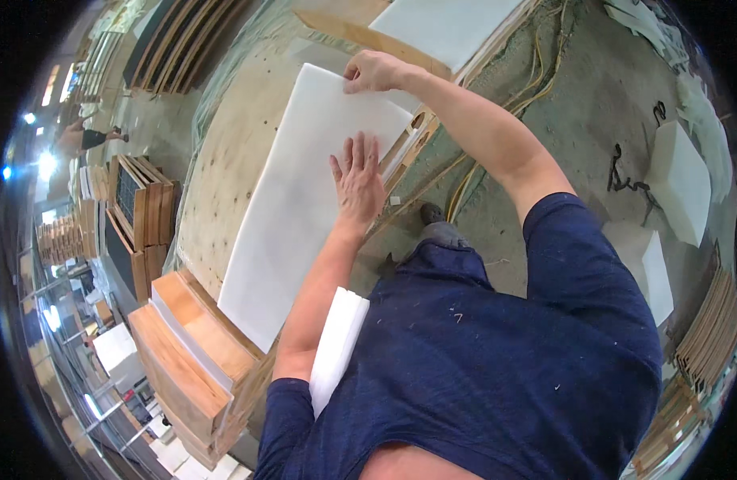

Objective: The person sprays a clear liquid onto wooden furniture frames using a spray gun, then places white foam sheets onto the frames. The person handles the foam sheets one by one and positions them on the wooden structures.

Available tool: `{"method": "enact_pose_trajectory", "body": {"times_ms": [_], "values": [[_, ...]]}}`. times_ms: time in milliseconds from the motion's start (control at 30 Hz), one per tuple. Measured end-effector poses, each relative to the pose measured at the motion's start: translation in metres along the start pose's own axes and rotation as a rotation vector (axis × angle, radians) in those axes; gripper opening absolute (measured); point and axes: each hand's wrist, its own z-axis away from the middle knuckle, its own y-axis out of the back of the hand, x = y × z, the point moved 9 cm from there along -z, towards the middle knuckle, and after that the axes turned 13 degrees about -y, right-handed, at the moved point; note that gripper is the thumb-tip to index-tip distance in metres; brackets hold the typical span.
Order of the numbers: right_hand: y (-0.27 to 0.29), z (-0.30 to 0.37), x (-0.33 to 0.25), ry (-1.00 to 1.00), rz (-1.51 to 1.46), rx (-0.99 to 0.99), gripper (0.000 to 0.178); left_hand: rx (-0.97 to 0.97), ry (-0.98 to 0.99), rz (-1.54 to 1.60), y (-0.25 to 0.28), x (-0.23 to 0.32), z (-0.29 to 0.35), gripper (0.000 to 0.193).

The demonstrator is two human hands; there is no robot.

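A long white foam sheet (292,176) lies at a slant on the plywood table (224,160). My left hand (359,184) rests on its upper part, palm down with the fingers spread. At the far right corner of the sheet, my right hand (375,72) has its fingers and thumb closed on the edge. A rolled or folded white piece (338,344) is tucked between my left upper arm and my body.
Beyond my right hand stand a wooden board (368,40) and another white slab (444,28). Wooden boxes (192,352) sit at the near left. Yellow cables (536,80) run over the floor on the right, where white foam blocks (679,184) also lie.
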Motion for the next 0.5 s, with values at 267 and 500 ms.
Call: {"method": "enact_pose_trajectory", "body": {"times_ms": [267, 500], "values": [[-0.011, -0.001, 0.014, -0.013, 0.059, 0.056, 0.040, -0.088, 0.013, -0.050, -0.014, -0.003, 0.004, 0.066], [-0.021, -0.003, 0.021, 0.044, 0.135, 0.162, 0.037, -0.128, 0.054, 0.067, -0.014, 0.001, 0.003, 0.066]]}}
